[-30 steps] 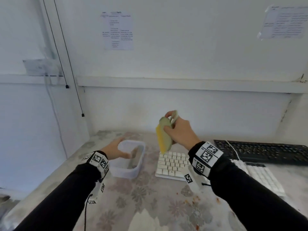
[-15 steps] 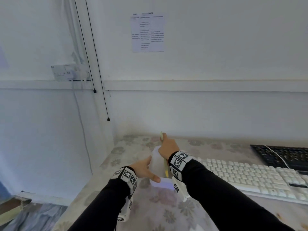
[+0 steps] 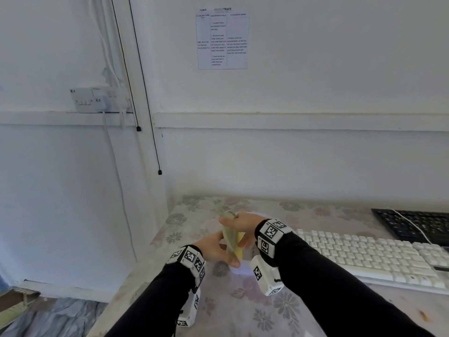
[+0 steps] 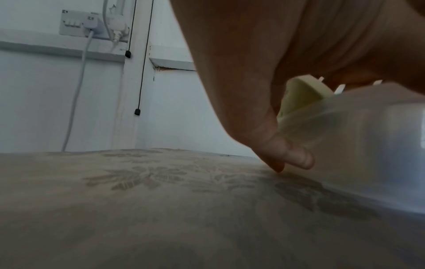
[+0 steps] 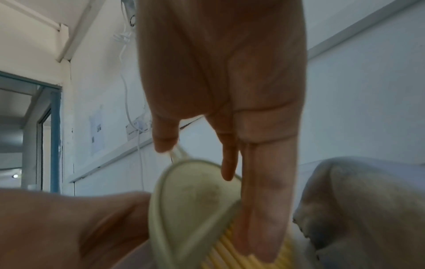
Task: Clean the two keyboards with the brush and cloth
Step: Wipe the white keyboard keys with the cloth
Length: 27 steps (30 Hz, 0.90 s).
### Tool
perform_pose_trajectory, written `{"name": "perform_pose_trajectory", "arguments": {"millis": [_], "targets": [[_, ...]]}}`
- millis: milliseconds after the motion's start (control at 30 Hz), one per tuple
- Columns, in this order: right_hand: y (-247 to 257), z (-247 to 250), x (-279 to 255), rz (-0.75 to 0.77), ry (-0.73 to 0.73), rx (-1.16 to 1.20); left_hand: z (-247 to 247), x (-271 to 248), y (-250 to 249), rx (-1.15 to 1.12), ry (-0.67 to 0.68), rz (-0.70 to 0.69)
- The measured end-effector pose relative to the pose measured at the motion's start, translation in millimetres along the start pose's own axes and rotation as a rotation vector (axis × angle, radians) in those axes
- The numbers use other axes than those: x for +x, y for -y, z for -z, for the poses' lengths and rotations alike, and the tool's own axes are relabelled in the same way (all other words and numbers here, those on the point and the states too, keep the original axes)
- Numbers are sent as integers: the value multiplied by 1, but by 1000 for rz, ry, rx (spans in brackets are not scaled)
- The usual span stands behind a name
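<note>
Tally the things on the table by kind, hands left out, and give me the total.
Keyboards: 2, a white keyboard and a black keyboard
Brushes: 1, the brush with yellow bristles
Containers: 1, the translucent container
Cloths: 1, the grey cloth in the right wrist view
Total: 5

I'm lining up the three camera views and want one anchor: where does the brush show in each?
Head: brush low centre, between both hands, above the clear tub.
Left wrist: its pale back right of centre, behind the thumb.
Right wrist: bottom centre, yellow bristles under the fingers.
Shared landmark: wall socket.
</note>
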State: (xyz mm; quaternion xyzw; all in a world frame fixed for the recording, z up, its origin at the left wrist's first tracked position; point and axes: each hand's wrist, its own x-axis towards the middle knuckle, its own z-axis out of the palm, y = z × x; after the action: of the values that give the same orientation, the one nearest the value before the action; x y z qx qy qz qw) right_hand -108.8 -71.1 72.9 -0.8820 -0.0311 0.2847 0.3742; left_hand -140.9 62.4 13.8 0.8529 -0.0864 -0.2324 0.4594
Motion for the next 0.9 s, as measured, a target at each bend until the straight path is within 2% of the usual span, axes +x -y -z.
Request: {"name": "perform_pose_trajectory", "arguments": {"millis": [67,133,200,333,500,633,833,900], "targets": [[-2,9,-6,19,-87,-96,0,1,-1,-23,21,-14],[-8,19,-12,58,-288,-372,0,1,-2,-49,53,-36],[-16,25,-14,58,-389,-562,1,4,0,-55,53,-56],[-30,21,2,-39,-365,-735,1,6,2,-30,32,-49],[-33,10,2,16,-424,-677,-1,2,-2,-24,12,-23],[-40,10,2,-2,-423,-603,-1,1,0,-25,-8,-1],[-33,4,-10,91,-408,-685,2,16,18,-20,-25,12],[-31,-3,-6,67,-361,-683,1,14,14,-12,-27,12]]}}
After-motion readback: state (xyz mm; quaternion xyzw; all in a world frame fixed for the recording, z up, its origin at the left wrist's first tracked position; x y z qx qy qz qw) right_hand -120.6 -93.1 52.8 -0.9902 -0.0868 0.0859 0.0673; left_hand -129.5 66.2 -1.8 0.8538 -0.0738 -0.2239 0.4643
